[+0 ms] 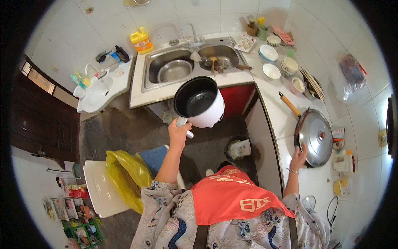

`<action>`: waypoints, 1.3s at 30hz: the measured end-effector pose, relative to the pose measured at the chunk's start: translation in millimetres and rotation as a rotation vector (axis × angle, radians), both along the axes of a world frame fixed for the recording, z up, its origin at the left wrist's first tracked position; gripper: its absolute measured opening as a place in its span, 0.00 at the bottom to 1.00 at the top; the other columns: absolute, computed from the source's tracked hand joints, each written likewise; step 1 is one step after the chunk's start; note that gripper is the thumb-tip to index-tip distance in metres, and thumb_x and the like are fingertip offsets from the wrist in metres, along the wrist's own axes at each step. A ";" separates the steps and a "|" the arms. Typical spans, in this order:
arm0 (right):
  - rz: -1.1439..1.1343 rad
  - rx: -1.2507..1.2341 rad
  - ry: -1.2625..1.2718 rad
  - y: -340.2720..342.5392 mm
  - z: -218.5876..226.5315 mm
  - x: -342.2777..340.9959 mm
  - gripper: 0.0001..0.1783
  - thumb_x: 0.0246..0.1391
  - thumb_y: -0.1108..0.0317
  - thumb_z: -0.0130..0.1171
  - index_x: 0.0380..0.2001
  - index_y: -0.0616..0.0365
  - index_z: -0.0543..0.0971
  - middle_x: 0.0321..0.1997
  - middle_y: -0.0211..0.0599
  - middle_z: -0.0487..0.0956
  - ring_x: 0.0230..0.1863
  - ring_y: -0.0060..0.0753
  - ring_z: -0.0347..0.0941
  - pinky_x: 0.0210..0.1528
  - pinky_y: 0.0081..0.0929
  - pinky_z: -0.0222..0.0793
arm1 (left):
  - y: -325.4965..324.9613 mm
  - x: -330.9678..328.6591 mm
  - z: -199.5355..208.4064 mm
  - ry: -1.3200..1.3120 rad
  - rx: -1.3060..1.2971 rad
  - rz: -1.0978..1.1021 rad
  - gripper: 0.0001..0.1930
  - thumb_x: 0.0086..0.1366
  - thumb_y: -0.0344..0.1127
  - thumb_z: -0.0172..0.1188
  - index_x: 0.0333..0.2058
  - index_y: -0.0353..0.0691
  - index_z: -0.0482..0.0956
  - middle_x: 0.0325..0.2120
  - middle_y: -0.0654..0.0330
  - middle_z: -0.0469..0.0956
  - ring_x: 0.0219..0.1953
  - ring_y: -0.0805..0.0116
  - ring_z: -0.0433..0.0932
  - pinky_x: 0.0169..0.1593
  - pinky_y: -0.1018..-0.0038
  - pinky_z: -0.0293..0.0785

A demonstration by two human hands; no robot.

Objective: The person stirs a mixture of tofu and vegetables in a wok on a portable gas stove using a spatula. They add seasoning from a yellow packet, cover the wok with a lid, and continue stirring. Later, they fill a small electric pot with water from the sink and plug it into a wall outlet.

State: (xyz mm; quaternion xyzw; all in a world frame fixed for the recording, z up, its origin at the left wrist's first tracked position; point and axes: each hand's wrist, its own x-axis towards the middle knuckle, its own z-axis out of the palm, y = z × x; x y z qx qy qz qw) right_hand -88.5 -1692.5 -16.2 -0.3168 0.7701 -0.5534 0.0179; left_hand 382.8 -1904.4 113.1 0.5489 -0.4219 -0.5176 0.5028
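Note:
A white cooking pot [210, 108] with a dark inside is held up over the floor in front of the sink. My left hand [179, 132] is closed around its light grey handle [182, 123], and the pot's mouth tilts toward me. No food shows in the part of its inside that I can see. On the right counter sits a frying pan with a wooden handle [290, 104], covered by a shiny metal lid [314, 135]. My right hand [297, 159] is at the near left edge of the pan, fingers apart and touching or almost touching the rim.
Ahead is a double sink [146, 79] with a metal basin [176, 71] in its left bowl. White bowls [271, 71] stand at the counter corner. A yellow jug [141, 41] is behind the sink. At the lower left is a bin with a yellow bag [128, 174].

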 end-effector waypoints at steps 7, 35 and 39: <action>0.583 -0.038 0.078 -291.6 75.0 152.8 0.16 0.54 0.69 0.56 0.47 0.58 0.74 0.57 0.42 0.69 0.54 0.39 0.68 0.51 0.30 0.67 | -148.6 36.3 10.9 0.795 0.172 0.125 0.03 0.57 0.28 0.55 0.29 0.38 0.69 0.22 0.62 0.67 0.23 0.69 0.68 0.42 0.64 0.72; 1.068 0.950 0.637 -939.4 -0.5 226.8 0.26 0.42 0.72 0.58 0.49 0.43 0.74 0.48 0.42 0.76 0.46 0.46 0.74 0.48 0.36 0.71 | -491.9 46.5 -62.7 -0.698 0.020 0.135 0.12 0.47 0.31 0.64 0.31 0.33 0.75 0.24 0.47 0.76 0.27 0.55 0.75 0.33 0.68 0.70; 1.033 0.947 0.626 -941.5 -10.8 224.3 0.27 0.42 0.74 0.58 0.49 0.41 0.74 0.46 0.44 0.77 0.46 0.46 0.74 0.48 0.35 0.71 | -495.4 46.9 -66.2 -0.712 0.089 0.101 0.15 0.46 0.32 0.65 0.33 0.32 0.76 0.26 0.48 0.77 0.29 0.56 0.77 0.36 0.68 0.71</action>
